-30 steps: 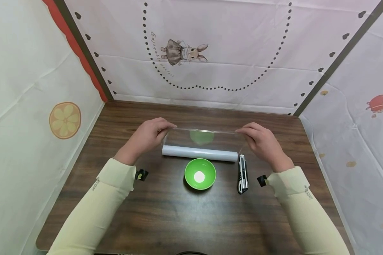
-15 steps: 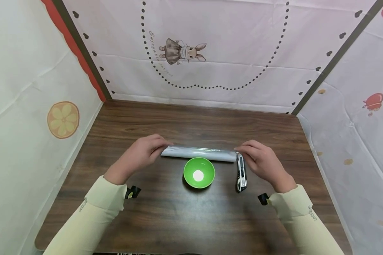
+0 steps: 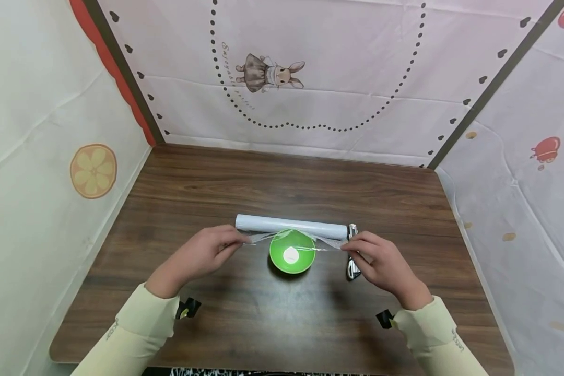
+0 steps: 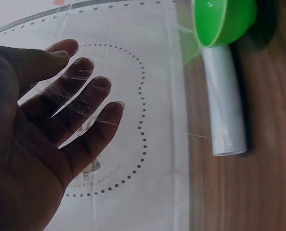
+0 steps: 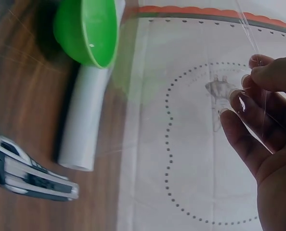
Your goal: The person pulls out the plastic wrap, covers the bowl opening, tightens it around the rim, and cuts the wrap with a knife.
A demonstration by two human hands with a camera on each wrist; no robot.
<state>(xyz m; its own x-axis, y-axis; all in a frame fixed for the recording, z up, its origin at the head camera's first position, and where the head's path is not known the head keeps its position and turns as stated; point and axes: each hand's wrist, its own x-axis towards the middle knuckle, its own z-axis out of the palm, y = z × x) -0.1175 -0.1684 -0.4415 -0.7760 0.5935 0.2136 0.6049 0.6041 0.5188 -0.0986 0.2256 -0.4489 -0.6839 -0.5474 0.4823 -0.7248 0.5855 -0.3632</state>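
A sheet of clear plastic wrap [image 3: 326, 244] stretches between my two hands, drawn from the white roll [image 3: 291, 225] over the green bowl [image 3: 282, 261]. My left hand [image 3: 207, 251] pinches the sheet's left corner between thumb and index finger; in the left wrist view film crosses the fingers [image 4: 87, 94]. At the other corner my right hand [image 3: 380, 261] pinches the film the same way. Behind the bowl lies the roll, end to end across the table. A utility knife [image 3: 353, 269] lies right of the roll, partly hidden by my right hand.
The dark wooden table [image 3: 291, 324] is bounded by printed cloth behind [image 3: 338, 62] and at both sides. In the right wrist view the knife [image 5: 34, 175] lies near the roll's end.
Both hands have come toward me, bringing the film's edge from behind the roll, across it, to above the bowl. Roll, bowl and knife stay in place.
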